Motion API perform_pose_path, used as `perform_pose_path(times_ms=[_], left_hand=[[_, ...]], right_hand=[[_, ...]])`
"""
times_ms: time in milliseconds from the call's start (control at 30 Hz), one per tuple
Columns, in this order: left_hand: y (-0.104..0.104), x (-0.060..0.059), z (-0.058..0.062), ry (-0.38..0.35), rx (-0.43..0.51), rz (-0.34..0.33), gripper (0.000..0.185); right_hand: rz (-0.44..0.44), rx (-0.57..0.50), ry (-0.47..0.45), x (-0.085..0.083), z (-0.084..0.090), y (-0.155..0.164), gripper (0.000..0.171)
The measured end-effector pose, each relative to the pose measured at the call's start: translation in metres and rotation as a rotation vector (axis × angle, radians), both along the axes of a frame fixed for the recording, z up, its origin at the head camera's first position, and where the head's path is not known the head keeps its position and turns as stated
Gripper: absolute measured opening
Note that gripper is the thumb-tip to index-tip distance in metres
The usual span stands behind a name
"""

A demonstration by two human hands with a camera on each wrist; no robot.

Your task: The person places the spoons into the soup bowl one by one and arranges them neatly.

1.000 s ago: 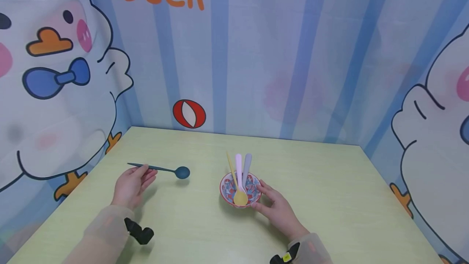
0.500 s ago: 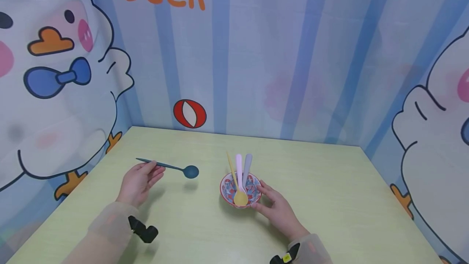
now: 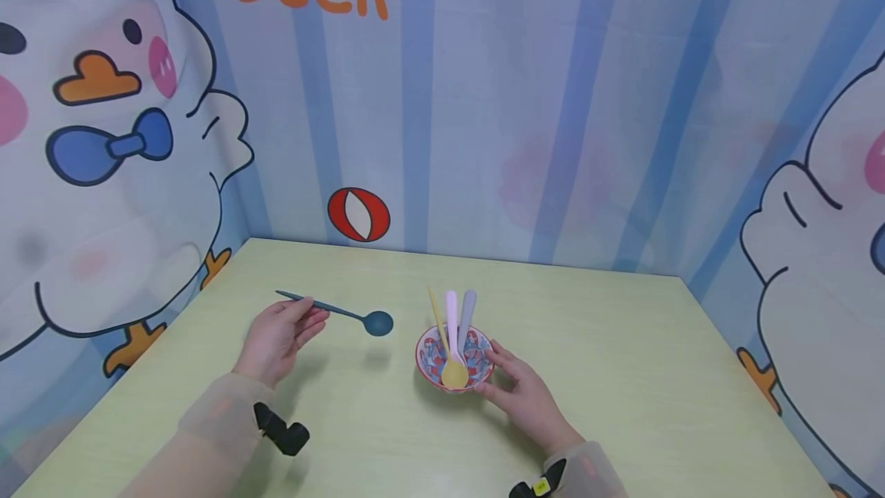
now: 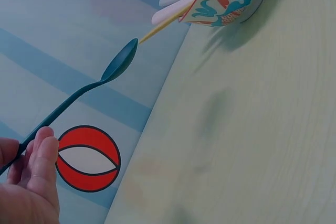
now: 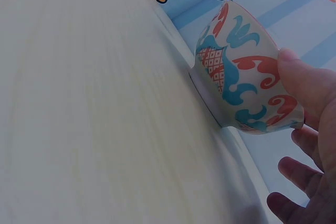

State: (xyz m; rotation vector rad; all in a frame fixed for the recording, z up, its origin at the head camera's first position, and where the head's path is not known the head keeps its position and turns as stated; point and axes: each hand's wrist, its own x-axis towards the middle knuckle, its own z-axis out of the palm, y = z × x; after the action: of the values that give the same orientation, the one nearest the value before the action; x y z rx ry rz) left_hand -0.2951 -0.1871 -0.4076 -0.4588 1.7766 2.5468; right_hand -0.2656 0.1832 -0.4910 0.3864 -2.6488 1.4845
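My left hand (image 3: 280, 336) pinches a dark teal spoon (image 3: 378, 323) by its handle, above the table and left of the bowl. The spoon's round end points right, toward the bowl, and its shadow falls on the tabletop below. My right hand (image 3: 522, 390) holds the rim of a patterned red, blue and white bowl (image 5: 247, 77) between thumb and fingers. The bowl stands upright on the table. In it lean a yellow spoon (image 3: 454, 373) and two more utensils, one with a pink handle (image 3: 452, 313) and one with a grey-lavender handle (image 3: 468, 310).
The pale yellow-green table (image 3: 588, 344) runs back to a striped blue cloth backdrop (image 3: 484, 98) with printed ducks and a red ball (image 3: 339, 214). Black wrist cameras (image 3: 282, 430) sit on both sleeves.
My left hand has moved right and slightly away from me, bringing the teal spoon closer to the bowl. The right hand and the bowl have stayed in place.
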Motion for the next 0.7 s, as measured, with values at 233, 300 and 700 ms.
perform_pose_path(times_ms=[233,300,700], left_hand=[[0.009,-0.002,0.002,0.008,-0.017,-0.040,0.043],[0.011,-0.002,0.002,0.009,-0.021,-0.050,0.042],[0.027,-0.003,0.004,0.005,-0.064,-0.081,0.044]], right_hand=[[-0.002,0.004,0.005,-0.001,-0.002,0.000,0.064],[-0.003,0.005,0.003,-0.001,-0.002,0.000,0.064],[-0.009,-0.001,-0.013,-0.001,-0.001,-0.001,0.064]])
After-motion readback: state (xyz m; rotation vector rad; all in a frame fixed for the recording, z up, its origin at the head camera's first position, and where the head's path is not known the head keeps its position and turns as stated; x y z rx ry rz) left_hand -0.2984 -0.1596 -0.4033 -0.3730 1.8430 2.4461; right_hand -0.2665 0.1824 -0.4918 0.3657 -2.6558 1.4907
